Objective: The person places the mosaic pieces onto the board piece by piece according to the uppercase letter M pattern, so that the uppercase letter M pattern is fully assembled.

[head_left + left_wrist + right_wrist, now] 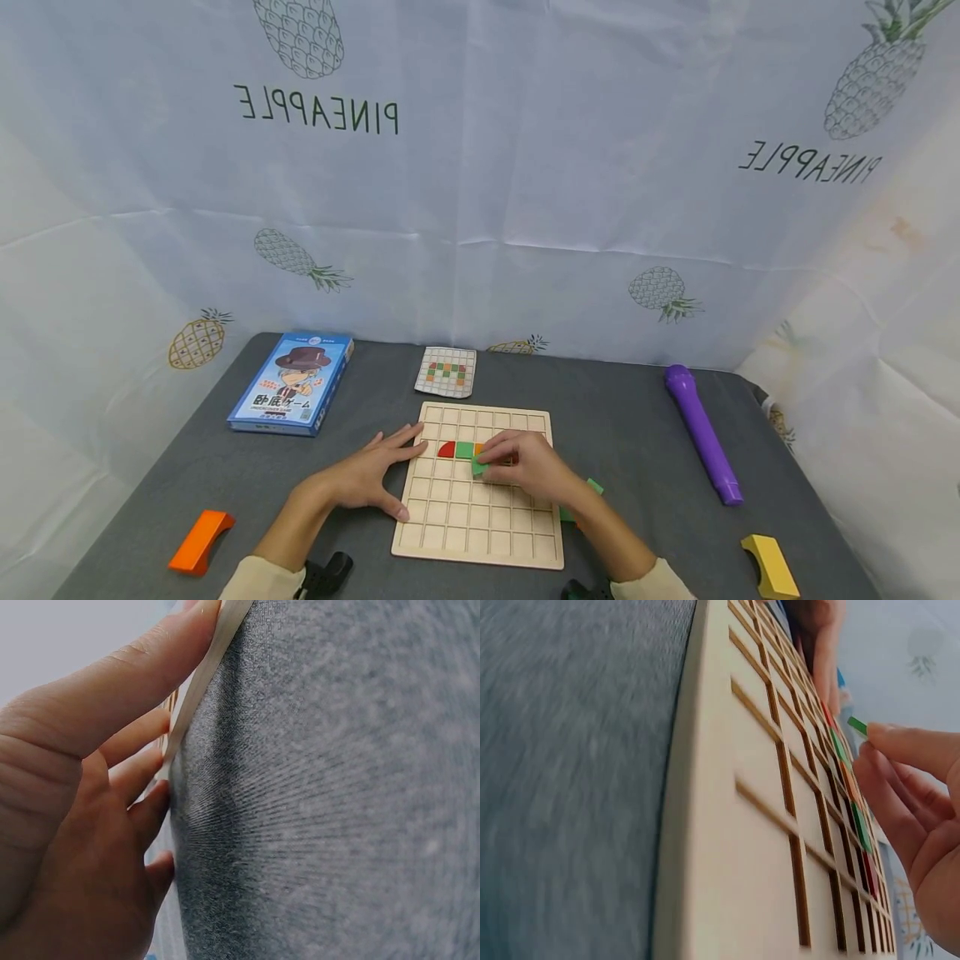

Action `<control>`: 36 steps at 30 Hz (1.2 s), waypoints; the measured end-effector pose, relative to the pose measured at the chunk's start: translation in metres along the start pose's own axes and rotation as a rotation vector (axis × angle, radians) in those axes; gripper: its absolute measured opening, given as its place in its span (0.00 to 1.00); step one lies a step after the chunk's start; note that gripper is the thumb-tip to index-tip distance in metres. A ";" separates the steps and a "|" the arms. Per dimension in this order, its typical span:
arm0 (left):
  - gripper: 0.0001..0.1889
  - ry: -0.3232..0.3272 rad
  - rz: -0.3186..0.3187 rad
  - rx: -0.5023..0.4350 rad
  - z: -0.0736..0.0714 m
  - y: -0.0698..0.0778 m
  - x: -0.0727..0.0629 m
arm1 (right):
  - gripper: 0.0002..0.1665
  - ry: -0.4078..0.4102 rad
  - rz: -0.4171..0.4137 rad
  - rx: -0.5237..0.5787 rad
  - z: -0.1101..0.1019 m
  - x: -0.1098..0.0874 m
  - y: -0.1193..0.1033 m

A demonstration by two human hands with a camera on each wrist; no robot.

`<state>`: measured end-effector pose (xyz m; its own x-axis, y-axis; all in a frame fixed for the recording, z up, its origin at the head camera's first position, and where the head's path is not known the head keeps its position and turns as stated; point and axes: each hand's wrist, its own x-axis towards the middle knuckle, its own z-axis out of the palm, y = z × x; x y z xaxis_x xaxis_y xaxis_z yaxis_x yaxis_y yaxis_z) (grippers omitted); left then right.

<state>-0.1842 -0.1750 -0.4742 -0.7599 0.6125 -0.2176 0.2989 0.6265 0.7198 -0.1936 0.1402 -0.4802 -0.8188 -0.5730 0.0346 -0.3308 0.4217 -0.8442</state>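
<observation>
A wooden grid board [476, 537] lies on the dark grey table. My left hand [356, 475] rests at its left edge, fingers spread, with the thumb [142, 675] along the rim. Over the board, my right hand [531, 463] pinches a small green tile [857, 725] between thumb and fingertips. A row of tiles sits in the upper grid: a red quarter-round tile [447, 450], a green square tile [464, 450] and an orange tile [848, 781]. Farther along the row, another green tile [861, 827] and a red tile [870, 873] show in the right wrist view.
Behind the board lies a pattern card [446, 372]. A blue game box [292, 383] is at the back left, a purple microphone-shaped object [702, 437] at the right. Orange [201, 542] and yellow [771, 567] arched blocks flank the front. Green pieces [567, 514] lie partly under the right forearm.
</observation>
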 end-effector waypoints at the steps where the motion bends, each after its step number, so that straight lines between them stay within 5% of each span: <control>1: 0.55 0.000 0.001 -0.001 0.000 0.000 0.000 | 0.10 0.005 -0.003 -0.006 0.002 0.002 -0.001; 18: 0.55 -0.002 -0.001 0.011 0.000 0.000 0.001 | 0.09 0.069 0.000 -0.033 0.034 0.022 -0.015; 36: 0.55 0.003 0.002 0.006 0.001 -0.001 0.000 | 0.07 0.118 0.002 -0.185 0.051 0.028 -0.019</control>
<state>-0.1846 -0.1750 -0.4753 -0.7608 0.6125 -0.2146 0.3037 0.6282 0.7163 -0.1864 0.0798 -0.4905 -0.8651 -0.4903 0.1053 -0.4012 0.5508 -0.7319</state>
